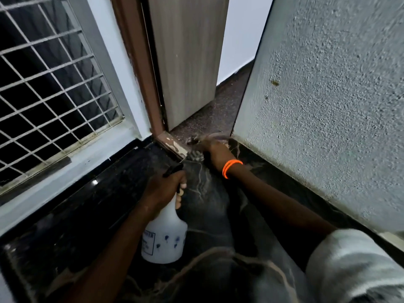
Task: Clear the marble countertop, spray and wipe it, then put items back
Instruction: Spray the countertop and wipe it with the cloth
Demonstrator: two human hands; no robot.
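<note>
Marble counter point(122, 193), dark and veined, under both hands. Left hand point(162, 189) fingers curled round spray bottle point(165, 232) neck, held above it. Right hand point(215, 155) at far corner, blurred; grip unclear.

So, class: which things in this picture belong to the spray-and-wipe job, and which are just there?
Job: spray bottle, gripped by left hand; cloth under right hand; marble countertop.
Just there: window grille; door; textured wall; orange bangles.
</note>
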